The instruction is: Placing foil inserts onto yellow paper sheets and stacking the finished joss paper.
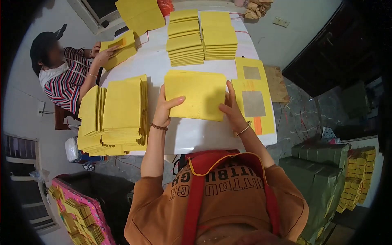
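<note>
Between my two hands is a rectangular stack of yellow paper [198, 92], held above the white table near its front edge. My left hand [165, 108] grips its left side, thumb lying on top and fingers hidden underneath. My right hand [233, 112] closes on the right side, thumb at the near right corner and fingers along the edge. Just right of it lie yellow sheets [261, 118] bearing silvery grey squares and an orange stripe. To the left stands a tall pile of folded yellow paper [122, 104]. Beyond my hands are neat stacks of yellow bundles [184, 49].
At the far left of the white table [183, 136], a person [67, 77] in a striped top handles a yellow paper bundle [118, 51]. A pink-rimmed container [92, 204] with yellow bundles stands at lower left. Dark green wrapped packs [314, 175] are at lower right, near a dark door [322, 49].
</note>
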The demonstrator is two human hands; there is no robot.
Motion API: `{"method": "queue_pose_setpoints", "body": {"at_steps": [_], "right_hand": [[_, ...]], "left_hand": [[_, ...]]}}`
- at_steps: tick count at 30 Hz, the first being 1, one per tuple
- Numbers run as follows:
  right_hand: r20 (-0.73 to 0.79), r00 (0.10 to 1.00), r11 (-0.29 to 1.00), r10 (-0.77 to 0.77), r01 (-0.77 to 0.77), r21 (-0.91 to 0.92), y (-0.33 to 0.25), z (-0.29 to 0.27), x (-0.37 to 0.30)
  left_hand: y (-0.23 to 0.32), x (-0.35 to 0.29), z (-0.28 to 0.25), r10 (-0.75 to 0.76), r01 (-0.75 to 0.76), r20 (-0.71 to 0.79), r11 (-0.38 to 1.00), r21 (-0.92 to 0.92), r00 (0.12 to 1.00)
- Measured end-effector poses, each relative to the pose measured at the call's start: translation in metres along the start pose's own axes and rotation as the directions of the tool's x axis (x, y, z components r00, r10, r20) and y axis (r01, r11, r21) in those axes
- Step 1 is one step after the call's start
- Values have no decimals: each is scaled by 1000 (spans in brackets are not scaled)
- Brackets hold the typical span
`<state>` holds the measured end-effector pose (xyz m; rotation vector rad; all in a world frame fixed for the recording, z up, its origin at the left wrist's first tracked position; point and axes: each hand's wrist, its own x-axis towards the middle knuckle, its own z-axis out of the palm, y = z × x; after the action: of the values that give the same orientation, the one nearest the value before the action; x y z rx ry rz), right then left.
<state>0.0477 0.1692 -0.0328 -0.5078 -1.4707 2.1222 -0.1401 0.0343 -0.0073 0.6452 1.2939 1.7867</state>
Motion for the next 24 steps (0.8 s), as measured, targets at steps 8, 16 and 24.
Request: {"method": "queue_pose_setpoints", "body": {"at_steps": [8, 16, 24], "right_hand": [[-29, 974, 971, 226, -228, -73, -25, -2, 70], [80, 917, 913, 391, -398, 88, 15, -45, 155], [85, 932, 936, 353, -353, -13, -22, -118, 198]], "left_hand": [[-47, 52, -20, -89, 58, -131, 972, -230, 987], [-69, 113, -22, -291, 240, -199, 939, -246, 936], [-89, 181, 25, -92, 40, -193, 966, -257, 977]]}}
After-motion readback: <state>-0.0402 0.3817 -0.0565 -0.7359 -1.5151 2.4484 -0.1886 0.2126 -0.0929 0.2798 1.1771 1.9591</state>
